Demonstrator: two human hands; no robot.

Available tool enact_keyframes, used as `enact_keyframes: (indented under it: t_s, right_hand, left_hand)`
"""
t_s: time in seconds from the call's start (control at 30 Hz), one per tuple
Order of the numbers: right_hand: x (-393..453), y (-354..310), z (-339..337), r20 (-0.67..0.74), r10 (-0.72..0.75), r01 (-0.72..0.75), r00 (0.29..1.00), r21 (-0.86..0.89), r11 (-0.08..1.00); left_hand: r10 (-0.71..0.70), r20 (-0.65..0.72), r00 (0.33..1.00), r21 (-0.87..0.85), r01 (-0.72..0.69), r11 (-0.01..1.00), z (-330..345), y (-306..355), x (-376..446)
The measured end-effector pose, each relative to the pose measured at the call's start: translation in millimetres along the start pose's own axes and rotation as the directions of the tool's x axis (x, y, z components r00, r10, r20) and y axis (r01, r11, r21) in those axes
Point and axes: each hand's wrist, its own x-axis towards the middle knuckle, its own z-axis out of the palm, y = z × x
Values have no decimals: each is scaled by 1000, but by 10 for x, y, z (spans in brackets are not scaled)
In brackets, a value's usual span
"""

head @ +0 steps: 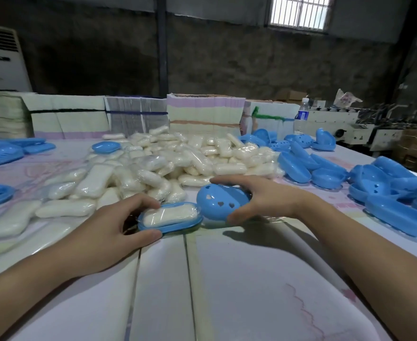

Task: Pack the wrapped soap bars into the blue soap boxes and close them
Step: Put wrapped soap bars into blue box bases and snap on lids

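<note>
Your left hand (109, 227) grips the soap box base (175, 226) holding a wrapped soap bar (169, 214); at its 3 o'clock, your right hand (266, 200) grasps the lid (221, 203).

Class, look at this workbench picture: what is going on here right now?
A person is packing soap at a table. The left hand grips a blue box base with a wrapped soap bar already lying in it. The right hand holds a blue lid with heart-shaped holes just beside the base, not yet on it, so this box is still open. Behind lies a pile of wrapped soap bars, and loose blue box halves are heaped at the right.
</note>
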Motion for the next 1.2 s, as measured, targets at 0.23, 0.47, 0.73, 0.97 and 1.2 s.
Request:
enact_keyframes:
  t_s: [0.23, 0.47, 0.73, 0.97, 1.2]
  right_hand:
    - [104, -170, 185, -197, -96, 121, 976, 119, 986]
    - [184, -392, 499, -102, -265, 264, 959, -28, 964]
    - [212, -414, 508, -75, -285, 284, 955, -32, 958]
    - [267, -483, 558, -36, -290, 290, 956, -27, 957]
    - [277, -527, 547, -8, -330, 328, 944, -97, 940]
  left_hand:
    - [-14, -26, 1000, -41, 13, 999, 4, 35, -6]
    - [-42, -36, 998, -153, 36, 988, 70, 89, 38]
    - [-96, -6, 995, -227, 92, 970, 54, 80, 82]
    - [-79, 12, 997, -230, 80, 970, 44, 85, 81]
    - [-71, -20, 997, -194, 66, 979, 66, 90, 75]
